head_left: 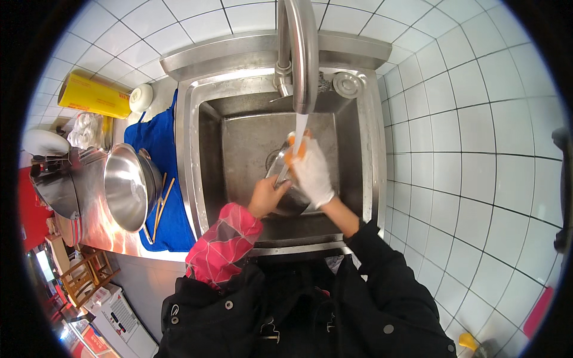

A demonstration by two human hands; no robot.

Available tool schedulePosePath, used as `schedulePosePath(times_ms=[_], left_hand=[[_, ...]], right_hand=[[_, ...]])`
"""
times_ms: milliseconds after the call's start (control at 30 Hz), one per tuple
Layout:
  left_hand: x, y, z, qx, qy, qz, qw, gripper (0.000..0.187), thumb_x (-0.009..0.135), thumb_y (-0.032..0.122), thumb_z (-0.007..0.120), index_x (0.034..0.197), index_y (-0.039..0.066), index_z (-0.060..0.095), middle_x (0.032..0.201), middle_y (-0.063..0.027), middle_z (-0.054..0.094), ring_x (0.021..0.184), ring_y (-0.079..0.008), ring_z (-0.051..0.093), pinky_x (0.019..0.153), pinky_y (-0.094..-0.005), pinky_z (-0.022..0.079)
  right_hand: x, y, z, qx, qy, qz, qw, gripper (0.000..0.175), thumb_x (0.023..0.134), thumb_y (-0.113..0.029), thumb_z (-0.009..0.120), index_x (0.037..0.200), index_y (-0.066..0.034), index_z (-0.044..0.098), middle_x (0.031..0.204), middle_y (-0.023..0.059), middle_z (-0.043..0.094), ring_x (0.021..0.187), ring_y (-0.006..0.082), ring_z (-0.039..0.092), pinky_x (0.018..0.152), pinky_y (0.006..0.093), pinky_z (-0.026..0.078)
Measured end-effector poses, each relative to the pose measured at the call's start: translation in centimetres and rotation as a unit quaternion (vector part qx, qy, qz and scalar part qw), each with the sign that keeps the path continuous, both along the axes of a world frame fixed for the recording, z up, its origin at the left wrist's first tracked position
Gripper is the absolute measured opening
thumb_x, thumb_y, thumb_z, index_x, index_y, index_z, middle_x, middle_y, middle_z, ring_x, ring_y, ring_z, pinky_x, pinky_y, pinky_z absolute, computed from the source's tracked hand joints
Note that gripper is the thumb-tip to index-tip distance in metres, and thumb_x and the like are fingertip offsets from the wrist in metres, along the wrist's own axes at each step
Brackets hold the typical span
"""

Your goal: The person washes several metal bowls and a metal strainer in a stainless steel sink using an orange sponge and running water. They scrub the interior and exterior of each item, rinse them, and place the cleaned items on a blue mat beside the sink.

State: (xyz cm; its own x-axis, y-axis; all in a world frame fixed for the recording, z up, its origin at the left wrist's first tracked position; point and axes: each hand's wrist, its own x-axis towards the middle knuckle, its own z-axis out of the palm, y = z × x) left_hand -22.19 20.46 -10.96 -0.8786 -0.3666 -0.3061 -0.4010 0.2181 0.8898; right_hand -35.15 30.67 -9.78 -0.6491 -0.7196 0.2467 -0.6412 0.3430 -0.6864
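Inside the stainless-steel sink (255, 129), my bare left hand (267, 194) grips the rim of a shiny metal vessel (291, 203), which looks like a bowl held tilted. My right hand (311, 170) wears a white glove with orange on the fingers. It lies over the vessel's far side and is blurred. A stream of water runs from the faucet (305, 67) onto the glove and vessel. The glove hides part of the vessel, and whether its fingers hold anything cannot be made out.
Left of the sink, a blue cloth (172, 215) carries wooden chopsticks (163, 210) and stacked metal bowls (127, 188). Behind them stand a yellow box (94, 96) and a small white bowl (141, 97). A round metal strainer (347, 85) sits on the sink's back right corner. A tiled wall (443, 134) rises at right.
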Motion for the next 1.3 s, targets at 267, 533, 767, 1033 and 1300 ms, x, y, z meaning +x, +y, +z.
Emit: schedulePosePath(times_ms=[267,533,767,1033,1300], left_hand=[[0.2,-1.1,-2.1,0.006,0.184,0.009,0.983,0.022,0.080,0.014,0.062,0.096,0.000,0.063,0.077,-0.0206,0.064,0.075,-0.0373,0.063,0.066,-0.0382,0.049],[2.0,-2.6,1.0,0.061,-0.030,0.003,0.998,0.023,0.084,0.021,0.064,0.086,-0.002,0.063,0.060,-0.0071,0.053,0.058,-0.0075,0.045,0.053,-0.0286,0.040],[2.0,-3.2,0.1,0.013,-0.025,-0.051,0.998,0.021,0.083,0.018,0.063,0.090,-0.002,0.063,0.062,-0.0093,0.056,0.058,-0.0103,0.049,0.056,-0.0310,0.043],[1.9,-4.0,-0.6,-0.014,-0.036,-0.166,0.985,0.023,0.079,0.001,0.059,0.102,-0.002,0.063,0.084,-0.0116,0.069,0.080,-0.0115,0.063,0.072,-0.0293,0.049],[2.1,-4.8,1.7,-0.018,-0.021,-0.030,0.999,0.019,0.083,0.016,0.066,0.093,0.000,0.065,0.060,-0.0069,0.057,0.056,-0.0078,0.051,0.054,-0.0286,0.044]], right_hand=[[2.6,-0.4,4.4,0.025,0.110,0.164,0.980,0.037,0.073,-0.020,0.065,0.104,-0.0008,0.058,0.100,0.0127,0.054,0.099,0.0309,0.050,0.086,0.0394,0.040],[-3.7,-1.3,0.5,-0.011,-0.206,0.068,0.976,0.039,0.078,-0.028,0.064,0.111,-0.0068,0.059,0.106,0.0140,0.054,0.105,0.0324,0.048,0.093,0.0385,0.037],[-0.4,0.2,1.6,-0.059,-0.053,0.123,0.989,0.038,0.076,-0.011,0.058,0.113,-0.0017,0.055,0.115,0.0160,0.049,0.109,0.0336,0.046,0.098,0.0354,0.034],[1.0,-1.7,5.9,0.053,0.067,0.234,0.969,0.034,0.072,-0.022,0.065,0.104,-0.0098,0.060,0.113,0.0098,0.054,0.101,0.0284,0.055,0.081,0.0369,0.045],[-3.5,-2.8,1.3,-0.031,-0.095,0.263,0.960,0.037,0.069,-0.016,0.069,0.105,-0.0101,0.063,0.099,0.0133,0.061,0.094,0.0317,0.058,0.084,0.0382,0.046]])
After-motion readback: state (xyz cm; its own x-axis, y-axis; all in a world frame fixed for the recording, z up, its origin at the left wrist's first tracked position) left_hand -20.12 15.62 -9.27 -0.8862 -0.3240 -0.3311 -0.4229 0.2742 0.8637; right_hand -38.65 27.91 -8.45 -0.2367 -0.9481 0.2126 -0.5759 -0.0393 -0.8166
